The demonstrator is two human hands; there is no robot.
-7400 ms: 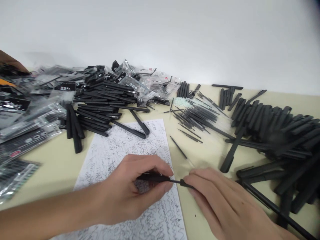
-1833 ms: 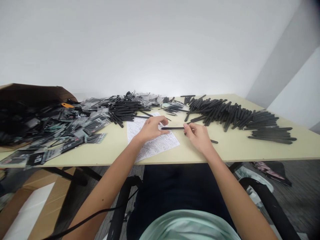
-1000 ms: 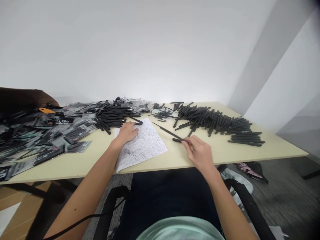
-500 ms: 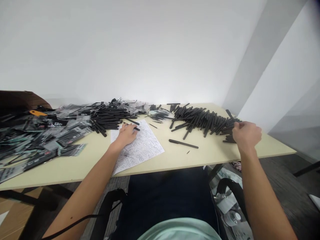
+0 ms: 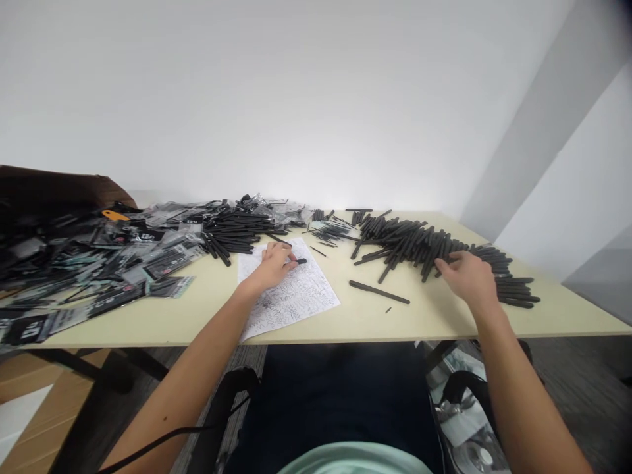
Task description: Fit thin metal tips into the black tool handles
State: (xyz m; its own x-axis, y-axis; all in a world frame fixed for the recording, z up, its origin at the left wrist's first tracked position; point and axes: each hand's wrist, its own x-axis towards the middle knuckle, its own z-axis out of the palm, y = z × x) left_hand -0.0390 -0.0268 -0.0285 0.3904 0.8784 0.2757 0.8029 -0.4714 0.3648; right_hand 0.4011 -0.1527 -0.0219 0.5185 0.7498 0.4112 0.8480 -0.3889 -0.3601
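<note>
A white wall (image 5: 276,99) rises at the far side; a cardboard box (image 5: 56,418) sits near left, a white-capped bottle (image 5: 474,455) near right.

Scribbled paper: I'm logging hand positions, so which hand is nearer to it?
Left. The left hand is over the scribbled paper; the right hand is off to its right, by the black pens.

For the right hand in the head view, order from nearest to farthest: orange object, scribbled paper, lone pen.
1. Lone pen: left of the right hand.
2. Scribbled paper: left of the pen.
3. Orange object: far left, beyond the paper.
</note>
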